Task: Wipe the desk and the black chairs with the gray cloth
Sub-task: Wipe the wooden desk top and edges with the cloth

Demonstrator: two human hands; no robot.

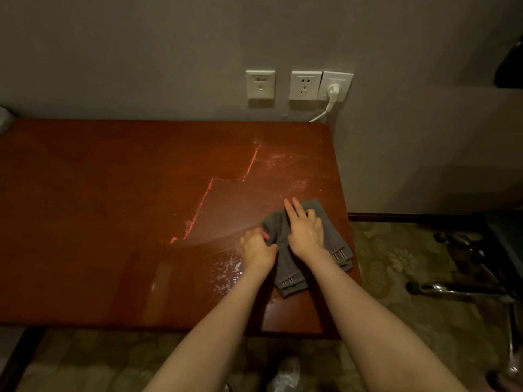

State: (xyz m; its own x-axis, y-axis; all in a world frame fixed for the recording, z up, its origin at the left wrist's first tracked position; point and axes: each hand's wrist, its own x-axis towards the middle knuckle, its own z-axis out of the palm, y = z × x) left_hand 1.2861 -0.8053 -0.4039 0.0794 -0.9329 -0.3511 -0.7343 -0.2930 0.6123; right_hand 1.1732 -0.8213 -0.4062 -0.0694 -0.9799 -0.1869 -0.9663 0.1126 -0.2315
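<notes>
I see the cloth point(335, 241) lying bunched on the desk point(99, 222), toward its 4 o'clock corner and close to the right edge. It is gray, folded into thick layers, with stitched hems showing at its near end.

My left hand point(259, 250) sits at the cloth's 9 o'clock side. Its fingers are curled in, and they pinch the cloth's left edge. My right hand point(304, 230) lies on top of the cloth with the palm down. Its index and middle fingers stretch out straight toward 11 o'clock, and the hand presses the fabric onto the wood. The two hands are just beside each other, with a strip of cloth between them.

A pale line of dust point(198, 210) runs in steps across the reddish desk at 10 o'clock from the hands. Shiny wet specks point(226, 273) lie at 7 o'clock from the left hand.

On the wall at 12 o'clock are sockets point(304, 85), one with a white plug point(332, 93) in it. A black chair point(467, 290) with chrome legs stands on the carpet point(396, 264) at 3 o'clock, well apart from the desk.
</notes>
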